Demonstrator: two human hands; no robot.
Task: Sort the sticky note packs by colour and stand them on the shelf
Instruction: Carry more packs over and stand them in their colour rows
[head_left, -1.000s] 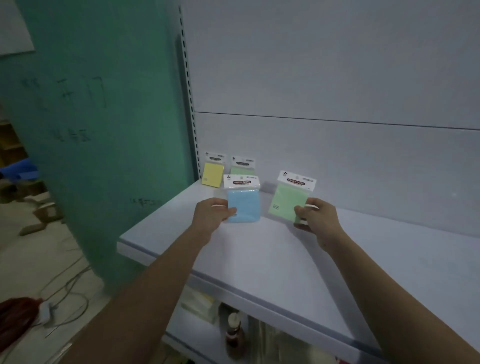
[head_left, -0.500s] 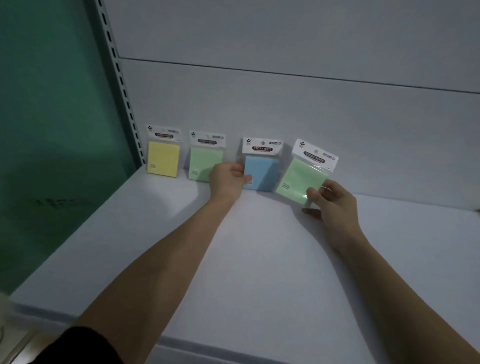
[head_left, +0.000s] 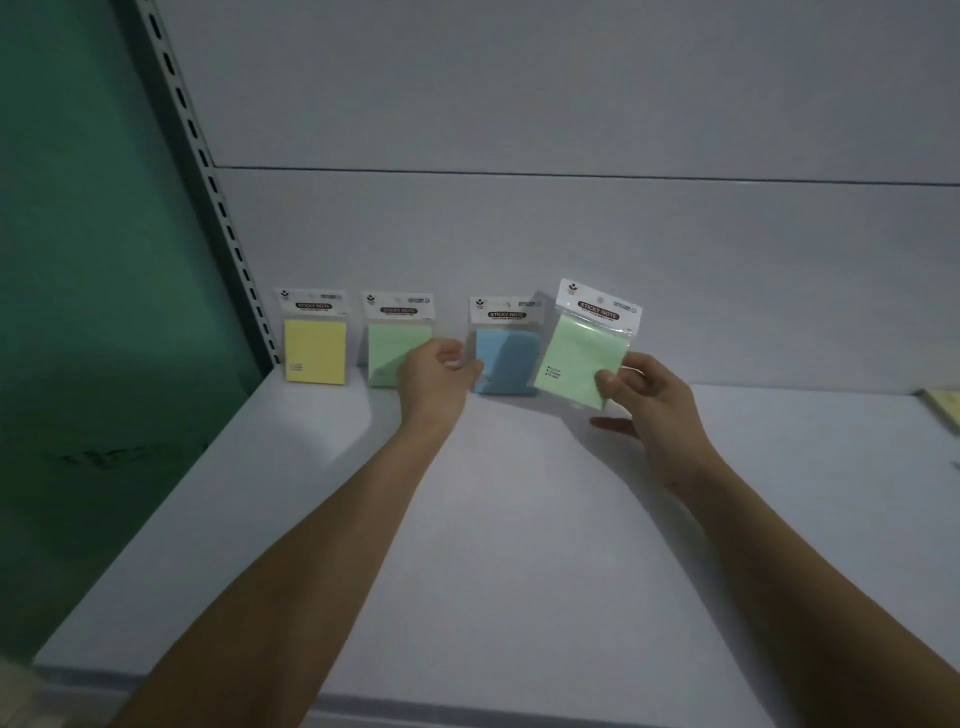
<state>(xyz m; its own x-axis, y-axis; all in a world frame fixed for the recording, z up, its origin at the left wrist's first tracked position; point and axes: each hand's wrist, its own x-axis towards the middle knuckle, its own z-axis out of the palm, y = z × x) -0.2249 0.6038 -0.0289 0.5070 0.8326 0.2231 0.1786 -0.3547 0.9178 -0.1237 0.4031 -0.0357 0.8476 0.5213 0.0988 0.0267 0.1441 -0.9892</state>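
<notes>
Pale grey shelf, flat board, back panel behind it and a slotted upright at its rear left corner.

Item 1: yellow sticky note pack, standing against the back panel, nearest the rear left corner, white header card on top.

Item 2: green sticky note pack, standing against the back panel just right of the yellow one, apart from it; its lower right part is hidden by my left hand.

Item 3: blue sticky note pack, standing against the back panel near the middle of the rear edge, well apart from item 2.

Item 4: second green sticky note pack, tilted, lifted off the shelf, overlapping the right edge of the blue pack in this view.

My left hand sits between items 2 and 3, fingers loosely spread and holding nothing; I cannot tell whether the fingertips touch the blue pack.

My right hand pinches item 4 at its lower right corner, thumb and fingers clamped on it.

Pale yellowish object lies at the right edge of the shelf, mostly out of view.
</notes>
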